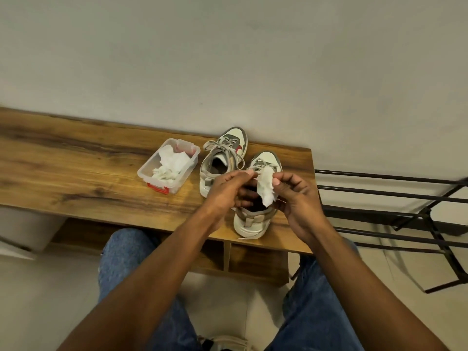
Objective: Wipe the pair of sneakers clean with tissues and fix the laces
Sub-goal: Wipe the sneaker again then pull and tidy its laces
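White tissue (266,184) is pinched between left hand (225,191) and right hand (298,196) above the near sneaker (250,221); wiping looks barely begun, laces (222,150) loose.

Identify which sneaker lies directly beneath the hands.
The right-hand sneaker, nearer the table's front edge; the other sneaker sits beside the tissue box.

A wooden bench (76,158) bears a clear tissue box (169,166) beside two sneakers (222,160).
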